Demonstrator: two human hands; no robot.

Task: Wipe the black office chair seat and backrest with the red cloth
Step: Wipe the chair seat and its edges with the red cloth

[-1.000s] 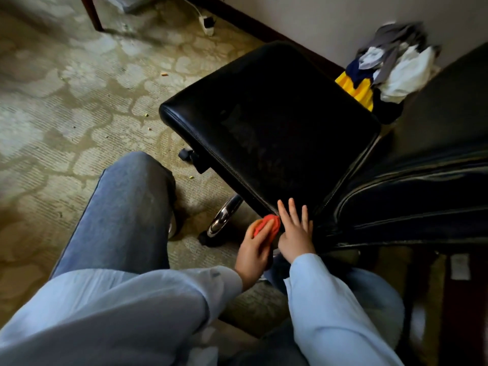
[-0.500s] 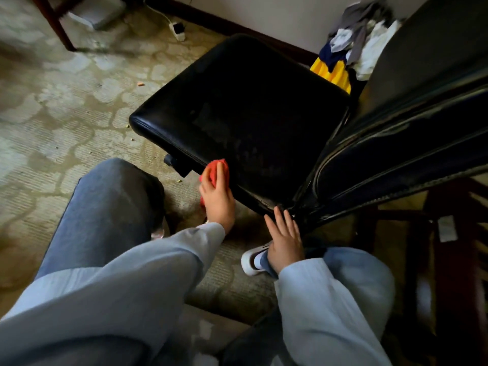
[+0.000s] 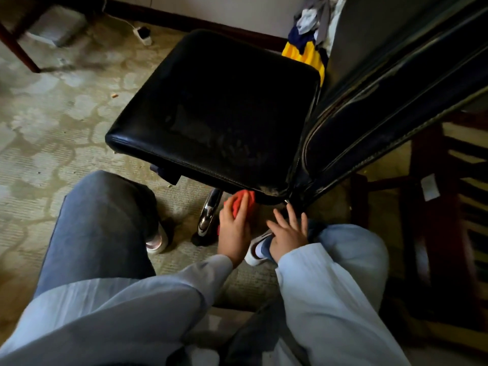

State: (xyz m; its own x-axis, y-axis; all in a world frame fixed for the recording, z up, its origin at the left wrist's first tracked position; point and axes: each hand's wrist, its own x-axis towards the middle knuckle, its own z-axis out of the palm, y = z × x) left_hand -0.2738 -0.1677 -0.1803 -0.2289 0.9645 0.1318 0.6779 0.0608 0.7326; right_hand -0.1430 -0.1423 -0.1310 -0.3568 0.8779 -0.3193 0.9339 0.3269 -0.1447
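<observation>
While left hand (image 3: 233, 229) grips red cloth (image 3: 241, 202) against seat (image 3: 219, 109) near edge, by backrest (image 3: 390, 101), right hand (image 3: 287, 232) spread, empty, just beside; step: edge wipe; next likely: cloth up onto backrest

Pale blue long sleeves (image 3: 330, 299) down to the wrists. Blue-grey jeans (image 3: 100, 228). White shoe (image 3: 253, 257), blue sock (image 3: 264, 247), right by right hand (image 3: 287, 233).

Open seat (image 3: 216, 114) top; near corner crowded.
The backrest (image 3: 396, 101) walls the seat's right edge; chrome leg (image 3: 208, 215) and knees (image 3: 105, 207) hem the gap below its near corner.
</observation>
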